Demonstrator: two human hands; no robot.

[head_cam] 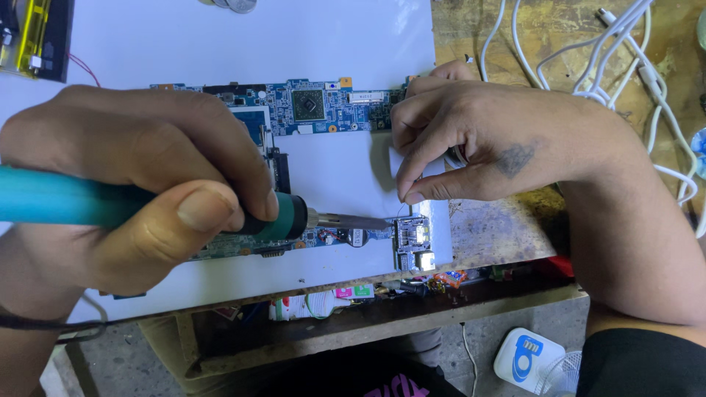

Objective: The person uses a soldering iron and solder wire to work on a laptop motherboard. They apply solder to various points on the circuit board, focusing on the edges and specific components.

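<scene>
My left hand [140,176] grips the teal handle of a soldering iron [290,217], whose metal tip [360,220] points right toward a small metal connector [412,237] on a blue circuit board [316,106]. My right hand [485,140] rests on the board's right end, thumb and forefinger pinched on a thin solder wire [403,208] just above that connector. The board is U-shaped and lies on a white sheet [220,37]. My left hand hides the board's left side.
White cables [610,59] lie tangled on the worn wooden bench at the right. A yellow and black device [33,37] sits at the top left. Coins [235,4] lie at the top edge. Below the bench's edge a shelf holds small parts [323,301]; a white gadget [529,356] lies on the floor.
</scene>
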